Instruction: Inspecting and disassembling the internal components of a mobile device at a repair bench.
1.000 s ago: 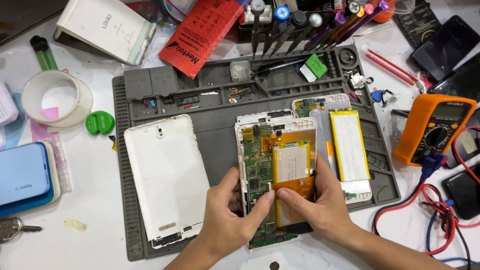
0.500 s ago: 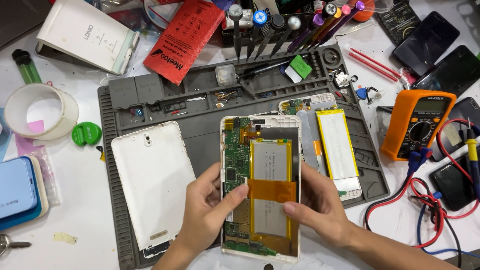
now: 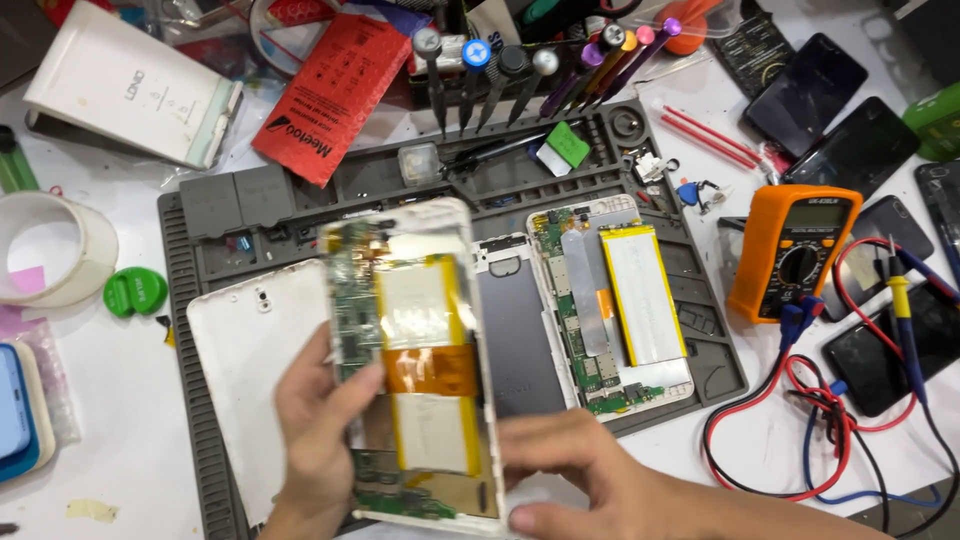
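**Student:** While both hands are on it, where does the opened tablet (image 3: 420,370) sit?

**Instructor:** It is raised and tilted above the grey repair mat (image 3: 300,195), its bare inner side facing the camera. The left hand (image 3: 318,440) grasps its left edge, thumb lying across the green circuit board. The right hand (image 3: 580,470) grips the lower right corner, fingers curled around the white frame. Motion blur softens the outline of both hands and the tablet.

**Student:** What shows inside the tablet?

**Instructor:** Two pale battery cells with yellow edging, one above the other, joined by a band of amber tape (image 3: 432,368). A strip of green board runs along the left side.

**Student:** And what lies beneath and beside it?

**Instructor:** The white back cover (image 3: 250,350) rests flat on the mat, to the left and partly hidden by the left hand. To the right lies a second opened device (image 3: 610,310), flat on the mat, with its own yellow-edged battery. Between the two, a dark grey panel (image 3: 520,340) shows.

**Student:** What surrounds the mat on the bench?

**Instructor:** An orange multimeter (image 3: 795,250) stands to the right, its red and blue leads (image 3: 800,420) looped nearby. A row of screwdrivers (image 3: 520,75) stands behind the mat, a red packet (image 3: 330,90) lies at upper left, and a roll of tape (image 3: 50,250) sits at far left.
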